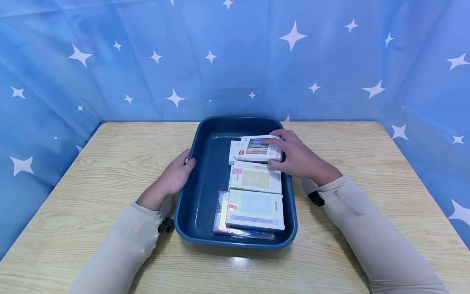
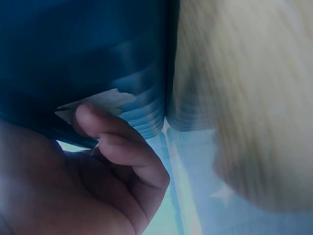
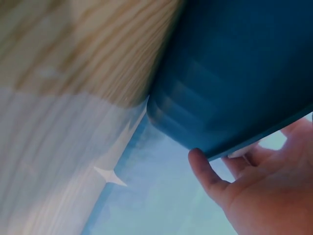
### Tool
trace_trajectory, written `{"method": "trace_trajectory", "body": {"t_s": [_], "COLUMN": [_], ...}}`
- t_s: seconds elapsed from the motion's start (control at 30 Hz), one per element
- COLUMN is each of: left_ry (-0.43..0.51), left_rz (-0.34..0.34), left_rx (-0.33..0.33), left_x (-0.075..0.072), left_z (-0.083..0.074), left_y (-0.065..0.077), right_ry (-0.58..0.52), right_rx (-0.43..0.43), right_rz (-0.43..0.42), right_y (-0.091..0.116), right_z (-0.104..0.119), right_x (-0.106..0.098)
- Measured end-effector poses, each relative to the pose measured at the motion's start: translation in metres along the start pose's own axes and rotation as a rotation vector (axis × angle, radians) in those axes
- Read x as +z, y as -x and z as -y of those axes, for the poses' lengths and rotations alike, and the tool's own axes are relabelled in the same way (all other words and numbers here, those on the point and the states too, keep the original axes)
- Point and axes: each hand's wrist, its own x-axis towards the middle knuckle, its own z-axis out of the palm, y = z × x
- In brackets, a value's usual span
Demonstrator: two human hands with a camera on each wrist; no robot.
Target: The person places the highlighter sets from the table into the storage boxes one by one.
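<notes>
A dark blue plastic tray (image 1: 200,212) stands on the wooden table. My left hand (image 1: 175,173) grips its left rim, thumb over the top and fingers bent against the outer wall (image 2: 122,54). At the tray's far right, my right hand (image 1: 293,153) holds a white box with a window showing coloured sticks (image 1: 258,148). Its thumb is at the near edge and its fingers lie across the top. That box sits over another white box (image 1: 233,152), mostly hidden. Nearer me lie a white box with a yellowish panel (image 1: 255,179) and one with a pale blue panel (image 1: 256,208).
Under the nearest white box, a flat shiny pack (image 1: 220,216) sticks out. Tray walls surround all the boxes, which lie along its right side. A light wood table (image 1: 110,171) extends to both sides. Behind it hangs a blue curtain (image 1: 235,61) with white stars.
</notes>
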Motion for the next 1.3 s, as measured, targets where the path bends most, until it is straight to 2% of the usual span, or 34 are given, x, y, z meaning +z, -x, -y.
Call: {"method": "trace_trajectory", "body": {"t_s": [0.43,0.7,1.3], "left_ry": [-0.006,-0.009,-0.018], "left_rz": [-0.001,-0.003,-0.002], "left_rx": [-0.003,0.003,0.001], "left_x": [0.0009,0.0006,0.0004], "left_z": [-0.0017,-0.0021,-0.0017], "left_y": [0.0002,0.0002,0.0005], "right_ry": [-0.016,0.014,-0.010], "right_rx": [0.016,-0.007,0.012], "right_rz": [0.021,0.010,0.096], "right_y": [-0.0004,0.0004,-0.0012], "right_z": [-0.0001,-0.0013,0.0003], "right_x": [0.0009,0.0014,-0.0007]}}
